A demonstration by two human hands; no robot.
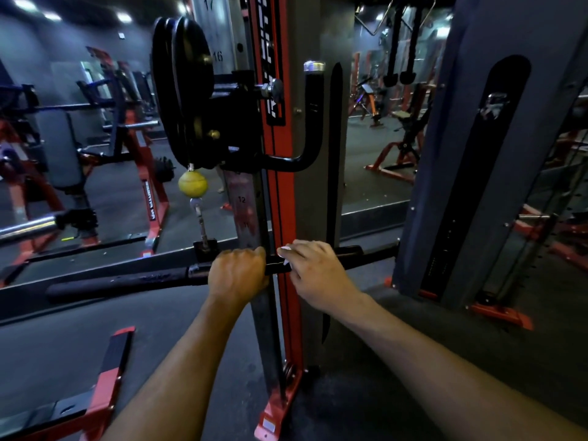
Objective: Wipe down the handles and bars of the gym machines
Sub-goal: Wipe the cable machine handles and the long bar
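Dim gym with red frames. Centre frame: left hand [238, 271] curls its fingers around the black bar [127, 281]; right hand [315, 269], fingers bent, presses a white wipe [284, 254] against it.

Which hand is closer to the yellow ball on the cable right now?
Left. The left hand grips the black bar just below and right of the yellow ball; the right hand, holding a white wipe, is farther right.

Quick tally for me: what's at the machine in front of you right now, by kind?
Hands on the bar: 2, left hand and right hand
Black bar: 1
White wipe: 1
Yellow ball: 1
Total: 5
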